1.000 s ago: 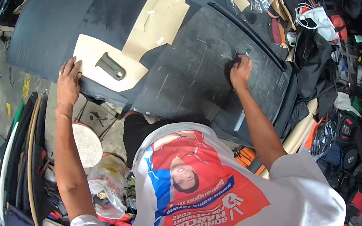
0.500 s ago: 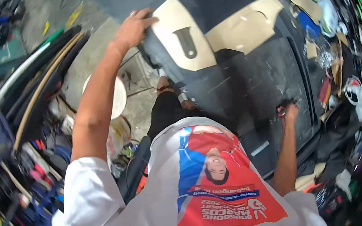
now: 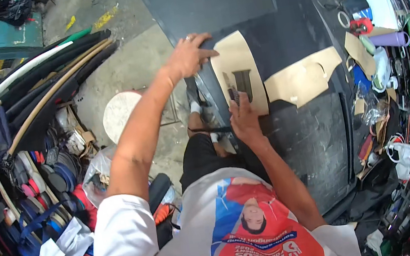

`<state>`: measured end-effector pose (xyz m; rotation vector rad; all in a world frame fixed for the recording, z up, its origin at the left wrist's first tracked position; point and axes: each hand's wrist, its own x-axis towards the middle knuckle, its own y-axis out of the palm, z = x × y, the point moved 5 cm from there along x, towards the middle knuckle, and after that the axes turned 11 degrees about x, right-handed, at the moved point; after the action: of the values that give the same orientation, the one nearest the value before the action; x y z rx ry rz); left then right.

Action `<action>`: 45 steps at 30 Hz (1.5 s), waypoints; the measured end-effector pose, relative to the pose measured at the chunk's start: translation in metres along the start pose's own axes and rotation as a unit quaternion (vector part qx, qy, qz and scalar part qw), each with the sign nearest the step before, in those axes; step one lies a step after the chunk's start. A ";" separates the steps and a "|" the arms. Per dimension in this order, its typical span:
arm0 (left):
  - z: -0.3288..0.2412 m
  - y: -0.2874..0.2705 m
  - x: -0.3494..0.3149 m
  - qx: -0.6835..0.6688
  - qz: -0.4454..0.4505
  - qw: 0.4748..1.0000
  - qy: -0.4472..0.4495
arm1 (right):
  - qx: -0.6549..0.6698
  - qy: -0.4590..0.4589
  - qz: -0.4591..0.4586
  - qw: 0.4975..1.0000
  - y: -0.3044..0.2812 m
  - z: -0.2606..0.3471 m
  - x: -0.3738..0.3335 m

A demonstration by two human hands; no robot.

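Note:
A tan cardboard pattern (image 3: 250, 62) lies on the dark sheet-covered table (image 3: 321, 152), near its left edge. My left hand (image 3: 191, 56) rests at its upper left edge with fingers outstretched, the fingertips touching the board. In my right hand (image 3: 245, 117) is a slim tool that looks like a cutter knife (image 3: 233, 94), with a dark ribbed handle and a narrow tip pointing away from me over the cardboard. Just right of the tip sits a dark strap-shaped patch (image 3: 244, 82); whether it is an opening or a separate piece, I cannot tell.
A second, curved cardboard pattern (image 3: 304, 79) lies to the right. Tape rolls, a purple cup (image 3: 388, 40) and a white mask (image 3: 401, 155) crowd the right side. On the left are a round white stool top (image 3: 122, 114), long rolls (image 3: 56, 87) and stacked webbing reels (image 3: 57, 178).
My right hand has come from the table's right side to the cardboard pattern, bringing the tool. My left hand stays at the pattern's edge. The head view has shifted.

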<state>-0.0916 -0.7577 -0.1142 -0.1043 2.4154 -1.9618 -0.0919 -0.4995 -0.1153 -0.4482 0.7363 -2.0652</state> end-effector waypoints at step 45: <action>0.003 0.011 -0.009 -0.039 -0.087 0.993 -0.066 | 0.018 0.161 0.088 0.983 0.030 -0.001 0.046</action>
<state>-0.0824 -0.7576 -0.1255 -0.4469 2.4716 -1.8564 -0.0999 -0.5507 -0.1339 -0.0242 0.8923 -1.9994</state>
